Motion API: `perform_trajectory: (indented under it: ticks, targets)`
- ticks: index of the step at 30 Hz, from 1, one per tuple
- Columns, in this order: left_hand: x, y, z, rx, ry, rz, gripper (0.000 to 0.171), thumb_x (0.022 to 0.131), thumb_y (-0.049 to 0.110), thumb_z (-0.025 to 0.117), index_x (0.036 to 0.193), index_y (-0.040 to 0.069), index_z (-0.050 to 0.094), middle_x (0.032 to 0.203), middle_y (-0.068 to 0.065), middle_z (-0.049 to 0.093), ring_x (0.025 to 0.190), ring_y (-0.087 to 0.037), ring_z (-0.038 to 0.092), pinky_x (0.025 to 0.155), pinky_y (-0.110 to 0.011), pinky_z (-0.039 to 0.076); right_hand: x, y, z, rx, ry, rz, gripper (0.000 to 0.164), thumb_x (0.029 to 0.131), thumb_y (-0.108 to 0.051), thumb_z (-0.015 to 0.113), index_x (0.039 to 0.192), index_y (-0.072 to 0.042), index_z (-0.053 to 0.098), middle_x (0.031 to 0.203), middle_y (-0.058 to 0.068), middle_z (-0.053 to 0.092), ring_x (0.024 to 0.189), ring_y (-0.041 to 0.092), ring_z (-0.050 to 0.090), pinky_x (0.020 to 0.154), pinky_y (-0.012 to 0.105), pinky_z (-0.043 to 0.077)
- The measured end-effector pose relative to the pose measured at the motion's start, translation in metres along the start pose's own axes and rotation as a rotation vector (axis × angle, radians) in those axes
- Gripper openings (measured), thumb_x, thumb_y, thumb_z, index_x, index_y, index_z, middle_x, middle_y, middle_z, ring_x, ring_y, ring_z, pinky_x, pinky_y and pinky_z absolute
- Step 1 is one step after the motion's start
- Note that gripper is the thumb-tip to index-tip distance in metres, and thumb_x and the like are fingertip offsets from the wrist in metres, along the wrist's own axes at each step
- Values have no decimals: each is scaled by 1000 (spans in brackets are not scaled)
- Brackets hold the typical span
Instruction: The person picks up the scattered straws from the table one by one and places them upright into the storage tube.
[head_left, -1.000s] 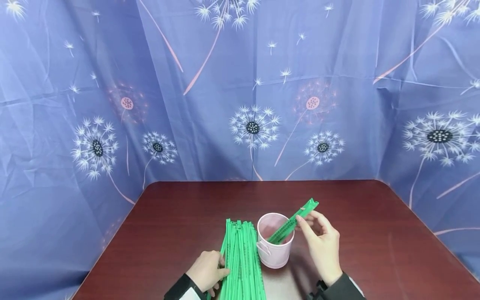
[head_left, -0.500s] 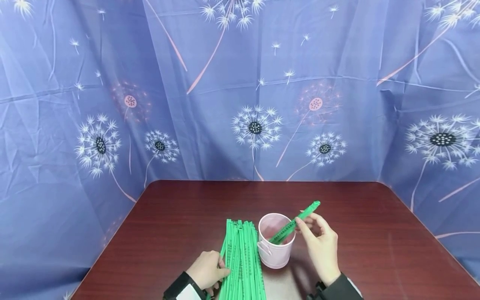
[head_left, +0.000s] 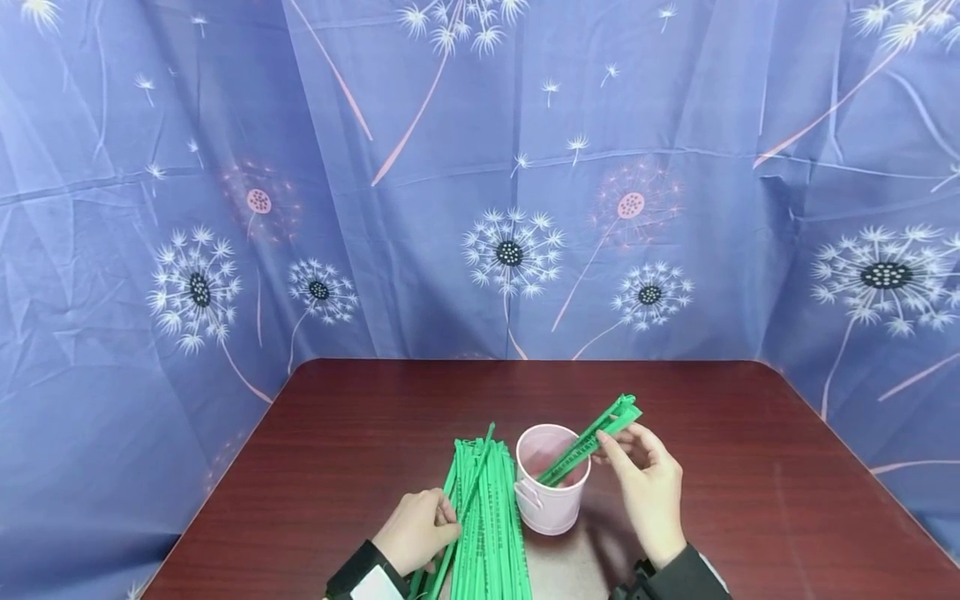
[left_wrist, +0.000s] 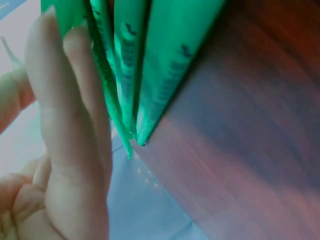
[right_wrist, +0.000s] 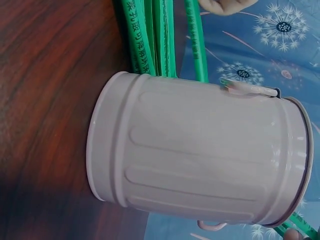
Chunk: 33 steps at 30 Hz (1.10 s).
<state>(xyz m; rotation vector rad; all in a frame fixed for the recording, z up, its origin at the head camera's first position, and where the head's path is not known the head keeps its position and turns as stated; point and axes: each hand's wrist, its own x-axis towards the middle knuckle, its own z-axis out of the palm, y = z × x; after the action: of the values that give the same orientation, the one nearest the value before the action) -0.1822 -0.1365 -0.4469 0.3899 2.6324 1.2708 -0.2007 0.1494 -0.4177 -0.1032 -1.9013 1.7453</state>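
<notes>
Single green packet [head_left: 477, 467] probably best peeled fully clear with light pinch, neighbours undisturbed; green pair [head_left: 579, 452] best held steady, lower ends inside pink bucket [head_left: 553, 510]. Left hand [head_left: 418, 533] pinches single green packet at left side of green pile [head_left: 491, 533], tip slanting over it. Right hand [head_left: 652, 496] pinches green pair near top, just right of pink bucket. Everything well short of far edge of surface [head_left: 712, 433], between side edges.
</notes>
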Motion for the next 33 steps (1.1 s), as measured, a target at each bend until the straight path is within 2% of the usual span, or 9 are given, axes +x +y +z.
perform_trajectory:
  ticks: [4,8,13,17,22,24,27,30,33]
  targets:
    - [1,5,1,-27,72,28,21,88,8,64,106,0,59,81,-4,69,40,-13,58,41,-27,49,1,0,-2,-12,37,-34,29,86,-3,74,115,-3,69,84,-6,72,68,5,69,64,18,56]
    - [3,11,0,-35,124,56,34,91,10,63,121,-5,58,90,-10,71,47,-12,60,42,-25,50,2,2,-1,-81,116,-170,48,84,1,76,129,-4,63,103,-16,61,84,-3,60,73,7,48]
    - [4,19,0,69,209,140,31,94,12,63,121,-3,64,93,-8,72,60,-3,60,50,-20,48,-1,-1,1,-97,222,-352,65,79,14,73,140,0,53,120,-15,41,101,-3,49,86,8,40]
    - [4,28,0,136,319,195,26,93,13,64,117,3,67,92,-2,71,71,-3,62,59,-19,49,-4,-7,3,-105,277,-504,61,74,18,73,132,2,60,122,-18,45,104,-1,44,93,15,32]
    - [2,42,7,156,456,320,23,91,12,67,114,9,70,90,1,71,74,-4,64,62,-21,52,-11,-16,12,-15,149,-669,48,70,22,71,117,11,66,117,-5,61,103,2,54,91,13,39]
    - [2,47,10,172,506,393,23,88,10,70,111,11,71,88,4,70,73,-3,64,60,-19,51,-17,-22,16,60,27,-648,47,73,24,68,118,13,64,116,2,64,103,5,62,90,14,47]
    - [0,53,16,204,554,497,24,85,9,73,109,14,73,87,6,70,73,1,63,58,-12,49,-27,-32,21,133,-128,-495,48,78,22,67,124,9,62,116,5,69,102,7,68,84,18,54]
    - [-1,56,20,221,551,588,27,84,7,75,109,16,73,90,8,70,73,4,62,58,-8,48,-36,-41,24,188,-214,-302,46,84,15,67,128,4,61,114,0,72,101,8,70,77,19,56]
    - [-2,58,21,246,523,660,28,85,10,75,112,20,71,91,10,69,73,4,61,59,-7,47,-41,-48,26,257,-256,-225,39,86,14,64,124,2,63,105,-2,74,90,9,73,70,21,57]
